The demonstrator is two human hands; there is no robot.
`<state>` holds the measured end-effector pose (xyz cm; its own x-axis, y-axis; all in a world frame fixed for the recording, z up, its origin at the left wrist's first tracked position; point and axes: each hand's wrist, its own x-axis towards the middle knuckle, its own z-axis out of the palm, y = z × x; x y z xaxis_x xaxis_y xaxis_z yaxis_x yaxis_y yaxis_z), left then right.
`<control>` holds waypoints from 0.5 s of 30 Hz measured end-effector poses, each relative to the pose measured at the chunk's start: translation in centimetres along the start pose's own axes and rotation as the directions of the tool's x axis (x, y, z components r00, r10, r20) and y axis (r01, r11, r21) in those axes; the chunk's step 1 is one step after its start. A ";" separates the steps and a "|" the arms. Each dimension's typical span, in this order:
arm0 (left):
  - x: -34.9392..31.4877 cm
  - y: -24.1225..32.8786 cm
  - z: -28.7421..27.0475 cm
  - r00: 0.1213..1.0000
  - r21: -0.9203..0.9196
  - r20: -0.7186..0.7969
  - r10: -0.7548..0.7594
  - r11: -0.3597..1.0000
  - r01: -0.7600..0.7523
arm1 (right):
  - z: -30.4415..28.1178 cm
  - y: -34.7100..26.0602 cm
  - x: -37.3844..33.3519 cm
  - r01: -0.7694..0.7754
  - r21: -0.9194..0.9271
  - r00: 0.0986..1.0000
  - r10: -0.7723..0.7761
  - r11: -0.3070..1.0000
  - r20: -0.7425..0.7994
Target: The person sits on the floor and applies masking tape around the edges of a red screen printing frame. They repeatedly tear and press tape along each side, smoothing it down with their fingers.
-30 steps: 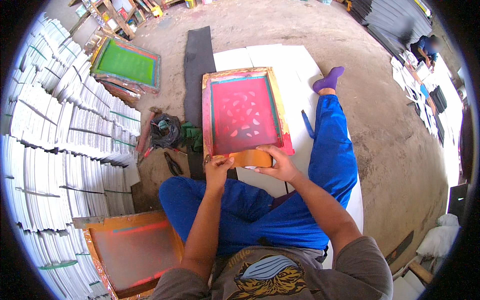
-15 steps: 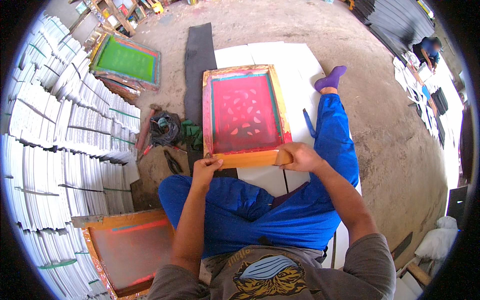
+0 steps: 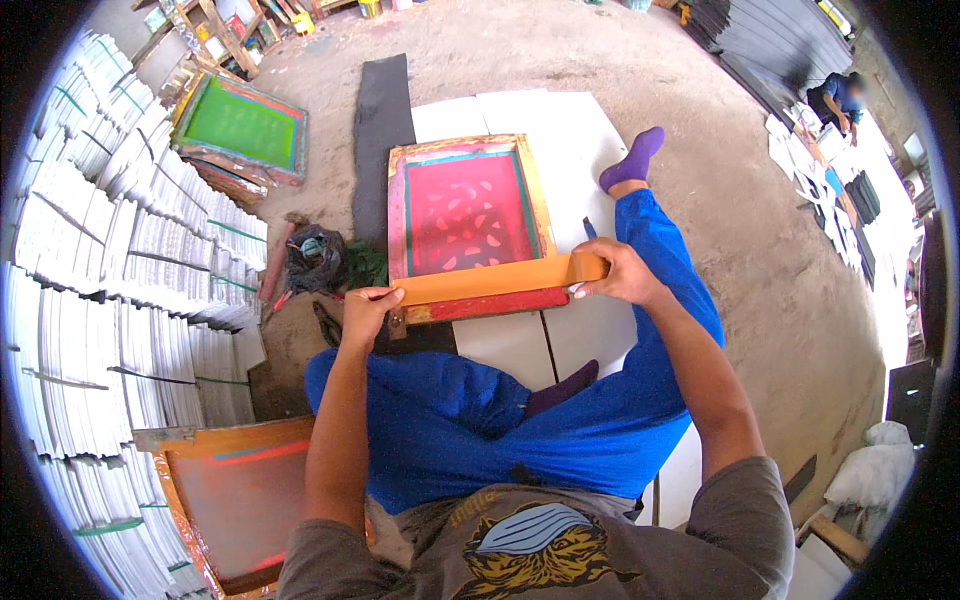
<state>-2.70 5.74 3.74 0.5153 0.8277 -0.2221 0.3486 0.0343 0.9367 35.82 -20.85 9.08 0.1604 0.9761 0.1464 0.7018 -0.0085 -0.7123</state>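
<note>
Left hand (image 3: 368, 310) pinched free end of glossy tan adhesive-tape strip (image 3: 490, 280) | right hand (image 3: 624, 274) gripped its roll (image 3: 590, 267) | strip ran left-right between, over near end of wood-framed pink mesh screen (image 3: 465, 210); contact unclear

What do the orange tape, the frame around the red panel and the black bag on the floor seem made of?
Orange tape: probably plastic or coated paper, smooth, pulled out as a thin, flat band. Frame: likely wood, with thick, yellowish bars and a paint-stained finish. Black bag: apparently thin plastic, slightly shiny, with crumpled folds.
</note>
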 end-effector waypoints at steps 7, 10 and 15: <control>0.5 -3.4 1.0 0.995 0.132 0.057 -0.086 0.988 0.078 | 1.8 2.0 -2.0 -0.025 -0.432 0.969 0.129 0.901 0.213; -0.1 -5.0 2.1 0.999 0.305 0.047 0.009 0.952 -0.023 | 2.7 2.3 -2.8 -0.101 -0.433 0.905 0.263 0.896 0.335; -1.9 -6.5 2.2 0.996 0.287 0.016 -0.093 0.954 0.084 | 4.3 3.1 -4.5 -0.256 -0.276 0.922 0.320 0.926 0.217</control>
<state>-4.24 2.67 -2.50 0.4935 0.8117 -0.3124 0.6009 -0.0585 0.7972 34.34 -24.33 3.28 0.2216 0.9447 -0.2418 0.8005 -0.3178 -0.5081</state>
